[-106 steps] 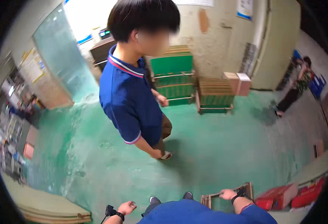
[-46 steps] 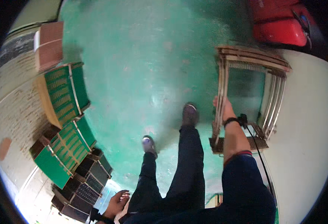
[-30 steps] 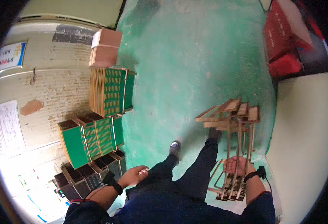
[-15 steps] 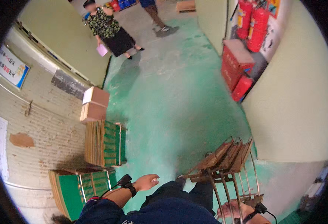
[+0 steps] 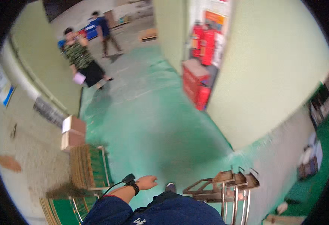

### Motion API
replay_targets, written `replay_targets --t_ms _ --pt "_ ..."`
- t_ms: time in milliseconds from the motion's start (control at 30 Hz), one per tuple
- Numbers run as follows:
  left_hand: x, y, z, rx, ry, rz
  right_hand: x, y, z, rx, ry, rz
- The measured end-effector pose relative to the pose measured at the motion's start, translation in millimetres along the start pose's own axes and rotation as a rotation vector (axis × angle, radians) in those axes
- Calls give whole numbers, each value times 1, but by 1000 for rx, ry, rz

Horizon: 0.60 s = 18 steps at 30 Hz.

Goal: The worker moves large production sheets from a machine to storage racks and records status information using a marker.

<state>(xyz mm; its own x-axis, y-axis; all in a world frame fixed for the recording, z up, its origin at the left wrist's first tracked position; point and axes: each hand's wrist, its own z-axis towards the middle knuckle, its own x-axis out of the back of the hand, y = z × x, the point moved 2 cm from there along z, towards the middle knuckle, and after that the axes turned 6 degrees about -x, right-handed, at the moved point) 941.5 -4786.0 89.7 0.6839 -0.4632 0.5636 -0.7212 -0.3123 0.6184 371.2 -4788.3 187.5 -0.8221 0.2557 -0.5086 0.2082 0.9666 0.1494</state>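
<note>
My left hand (image 5: 147, 182) hangs forward at my left side, blurred, with nothing in it and its fingers loosely bent. A dark strap and a small black device (image 5: 129, 179) sit on its wrist. By my right leg is a metal tube frame (image 5: 235, 182) with brown stepped plates and thin upright legs. Only a small patch of my right hand (image 5: 240, 195) shows between its bars. The bars hide most of the fingers, which appear closed on the frame.
Stacked flat boards (image 5: 82, 165) and brown cartons (image 5: 74, 132) line the left wall. Red fire extinguishers (image 5: 207, 47) and a red box (image 5: 195, 79) stand by the right wall. A person with a pink sheet (image 5: 79, 56) stands ahead; another person (image 5: 105, 33) is farther back.
My view has swung right and moved forward along the green floor. The metal frame has tilted and stays by my right side. The person farther back shows more fully.
</note>
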Motion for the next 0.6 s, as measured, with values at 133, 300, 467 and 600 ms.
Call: replay_targets --t_ms 133,300,467,600 --pt "7 -1 20 -81 -56 95 33 74 0 89 -195 148" --pt "39 14 64 -101 -118 321 11 124 23 81 -587 342" --pt "68 57 210 -272 -281 430 -51 116 27 216 -416 313" --pt "75 107 263 -285 -479 452 -68 146 108 366 -450 561"
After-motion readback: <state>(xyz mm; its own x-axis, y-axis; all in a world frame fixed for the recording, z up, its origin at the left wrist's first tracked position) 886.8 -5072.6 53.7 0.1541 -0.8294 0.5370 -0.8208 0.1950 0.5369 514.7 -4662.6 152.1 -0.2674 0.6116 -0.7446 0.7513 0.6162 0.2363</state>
